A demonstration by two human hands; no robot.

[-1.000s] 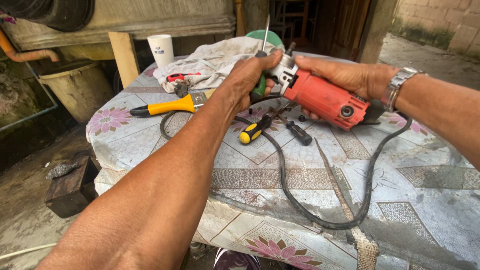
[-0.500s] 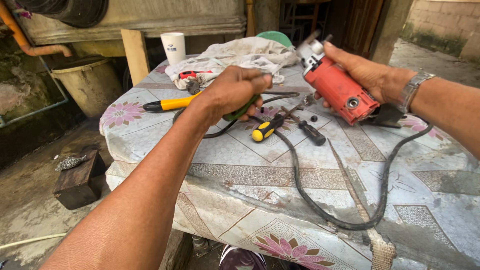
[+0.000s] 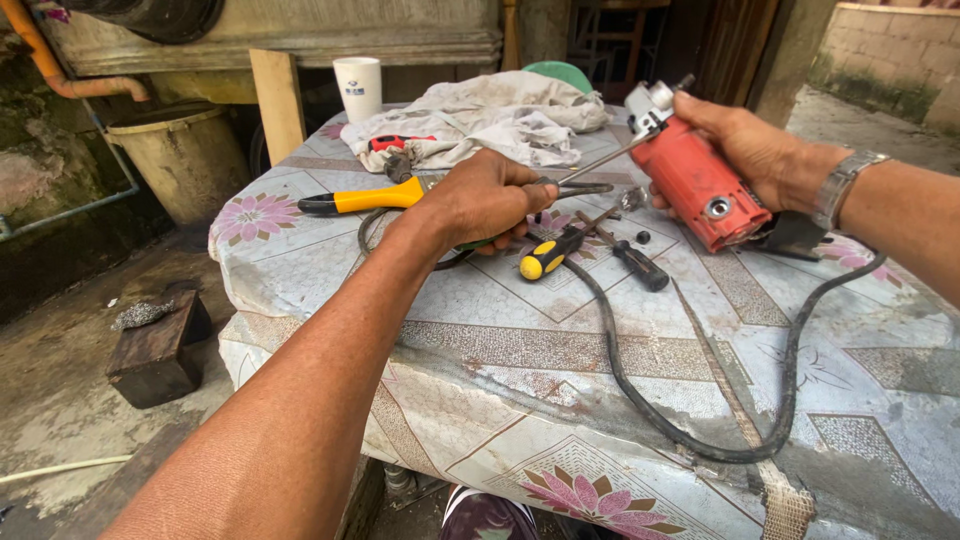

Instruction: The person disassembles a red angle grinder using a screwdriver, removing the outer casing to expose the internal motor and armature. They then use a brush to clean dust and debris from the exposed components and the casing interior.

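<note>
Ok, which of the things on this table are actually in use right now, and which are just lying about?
In use:
- red power tool, held up in the right hand
- green-handled screwdriver, gripped by the left hand, tip at the tool's head

Lying about:
- yellow-and-black screwdriver
- black screwdriver
- yellow-handled tool
- white cup
- rag

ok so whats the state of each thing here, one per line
left hand: closed on a green-handled tool on the table
right hand: gripping the grinder
red angle grinder: lifted, tilted, no disc visible
black power cord: slack, looped across the table
yellow-and-black screwdriver: lying flat
white cup: upright
grey rag: crumpled
</note>
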